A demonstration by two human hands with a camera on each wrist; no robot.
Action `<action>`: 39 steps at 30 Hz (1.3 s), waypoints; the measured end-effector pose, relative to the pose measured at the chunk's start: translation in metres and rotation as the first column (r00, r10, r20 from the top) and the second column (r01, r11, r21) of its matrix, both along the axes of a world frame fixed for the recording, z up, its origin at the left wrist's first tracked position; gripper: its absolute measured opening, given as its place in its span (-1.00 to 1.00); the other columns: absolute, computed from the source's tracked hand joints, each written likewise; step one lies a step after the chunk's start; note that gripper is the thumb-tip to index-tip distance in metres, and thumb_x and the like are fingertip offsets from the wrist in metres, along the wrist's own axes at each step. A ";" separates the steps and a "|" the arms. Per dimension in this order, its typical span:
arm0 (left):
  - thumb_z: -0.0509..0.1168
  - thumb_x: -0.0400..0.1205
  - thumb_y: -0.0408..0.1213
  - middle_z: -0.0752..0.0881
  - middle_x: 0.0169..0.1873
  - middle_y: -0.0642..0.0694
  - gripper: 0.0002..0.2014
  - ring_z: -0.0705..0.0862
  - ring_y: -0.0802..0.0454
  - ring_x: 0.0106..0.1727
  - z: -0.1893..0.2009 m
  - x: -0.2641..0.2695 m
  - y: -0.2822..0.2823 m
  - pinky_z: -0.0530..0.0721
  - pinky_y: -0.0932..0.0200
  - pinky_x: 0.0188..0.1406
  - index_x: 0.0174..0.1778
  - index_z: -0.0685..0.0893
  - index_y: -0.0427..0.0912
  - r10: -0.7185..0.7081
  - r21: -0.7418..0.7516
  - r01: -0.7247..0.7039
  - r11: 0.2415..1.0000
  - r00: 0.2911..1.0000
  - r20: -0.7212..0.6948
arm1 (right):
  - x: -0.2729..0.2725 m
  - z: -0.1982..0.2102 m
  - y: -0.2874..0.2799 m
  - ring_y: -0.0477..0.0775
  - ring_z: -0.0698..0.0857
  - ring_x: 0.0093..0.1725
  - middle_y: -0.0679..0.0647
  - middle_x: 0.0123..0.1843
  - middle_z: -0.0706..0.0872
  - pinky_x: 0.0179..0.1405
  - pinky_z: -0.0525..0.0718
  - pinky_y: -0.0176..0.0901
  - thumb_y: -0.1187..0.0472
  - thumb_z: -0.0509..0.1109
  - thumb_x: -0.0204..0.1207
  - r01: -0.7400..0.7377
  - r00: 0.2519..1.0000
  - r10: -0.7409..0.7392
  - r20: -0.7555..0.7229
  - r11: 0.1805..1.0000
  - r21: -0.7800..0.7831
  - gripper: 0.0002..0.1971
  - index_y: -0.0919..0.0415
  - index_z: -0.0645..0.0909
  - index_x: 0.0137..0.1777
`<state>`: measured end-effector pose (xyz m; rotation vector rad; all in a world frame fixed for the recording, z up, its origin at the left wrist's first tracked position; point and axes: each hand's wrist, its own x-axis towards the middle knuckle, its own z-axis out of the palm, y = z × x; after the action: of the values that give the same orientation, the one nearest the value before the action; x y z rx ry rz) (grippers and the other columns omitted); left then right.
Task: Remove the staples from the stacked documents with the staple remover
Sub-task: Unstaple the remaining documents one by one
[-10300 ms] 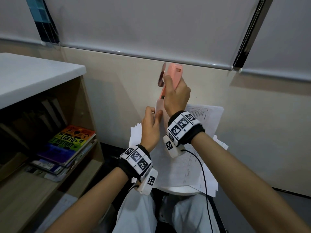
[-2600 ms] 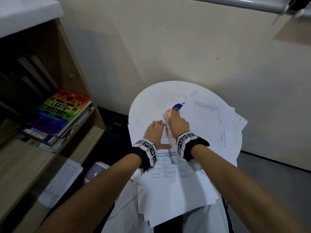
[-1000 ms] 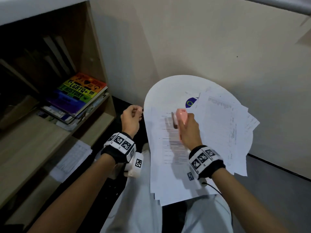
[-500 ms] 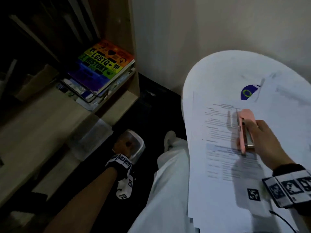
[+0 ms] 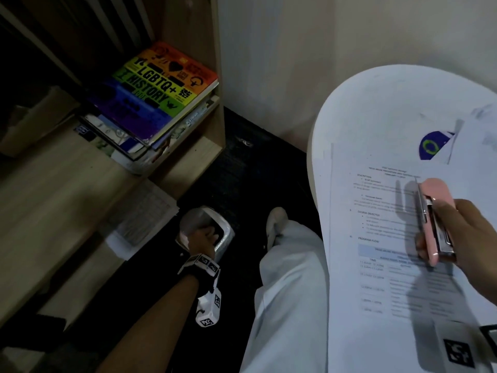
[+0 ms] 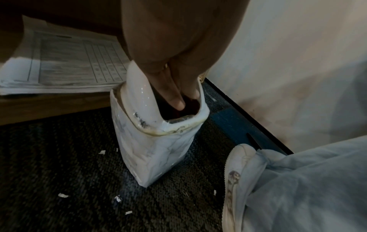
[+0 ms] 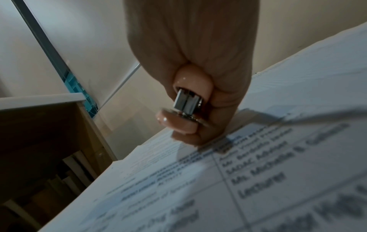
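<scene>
Head view: right hand (image 5: 468,232) gripping pink remover (image 5: 437,219) over papers (image 5: 382,238) at counter's (image 5: 376,103) left edge. Left hand (image 5: 203,236), fingers (image 6: 176,100) straight, dipped into floor bin (image 6: 157,150); staple unseen. Risk: unpinned papers sliding off; staple missing bin.

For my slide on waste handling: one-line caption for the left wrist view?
Left hand dips its fingers into a small white bin on dark carpet.

Book (image 5: 158,95) cover — "LGBTQ+ HISTORY"
</scene>
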<state>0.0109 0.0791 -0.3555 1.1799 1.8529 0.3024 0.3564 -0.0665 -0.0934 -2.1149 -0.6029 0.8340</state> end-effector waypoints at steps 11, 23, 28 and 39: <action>0.37 0.55 -0.54 0.70 0.07 -0.38 -0.71 0.65 -0.33 0.17 0.018 -0.015 0.001 0.48 0.00 0.17 0.20 0.64 -0.47 -0.189 0.036 0.188 0.982 0.981 0.032 | -0.017 0.015 0.002 0.25 0.62 -0.40 0.34 -0.30 0.63 -0.28 0.61 0.07 0.04 0.14 0.71 -0.028 1.000 0.028 0.008 0.999 0.033 -0.77 0.23 0.42 0.03; 0.50 0.45 -0.48 0.72 -0.36 -0.26 -0.80 0.71 -0.15 -0.19 0.132 -0.012 0.024 0.64 -0.05 0.06 -0.05 0.69 -0.36 -0.249 0.166 0.225 0.960 0.957 0.146 | 0.023 0.042 -0.053 0.19 0.54 -0.38 0.23 -0.29 0.58 -0.39 0.59 -0.08 0.08 0.52 0.45 0.202 0.967 -0.178 -0.183 0.972 0.121 -0.65 0.35 0.54 -0.03; 0.22 0.70 -0.34 0.75 -0.31 -0.25 -0.84 0.64 0.28 -0.53 0.190 0.053 -0.004 0.60 0.39 -0.45 -0.13 0.65 -0.31 -0.322 0.340 0.208 0.917 0.890 0.324 | 0.029 0.039 -0.086 0.14 0.51 -0.51 0.23 -0.43 0.57 -0.52 0.51 -0.17 0.51 0.51 0.28 0.336 0.940 -0.337 -0.059 0.942 -0.025 -0.82 0.45 0.59 -0.16; 0.28 0.62 -0.49 0.62 -0.14 -0.16 -0.87 0.59 -0.02 -0.11 0.257 0.143 -0.066 0.50 0.30 -0.15 0.05 0.57 -0.43 -0.451 0.473 0.307 0.826 0.864 0.226 | -0.005 0.043 -0.063 0.10 0.56 -0.31 0.20 -0.14 0.60 -0.62 0.46 -0.30 0.46 0.50 0.34 0.057 0.995 -0.058 0.083 0.998 0.010 -0.72 0.32 0.48 -0.02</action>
<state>0.1536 0.0130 -0.0986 1.6563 1.2461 0.6516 0.3516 -0.1297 -0.0506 -2.1585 -0.5847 0.7141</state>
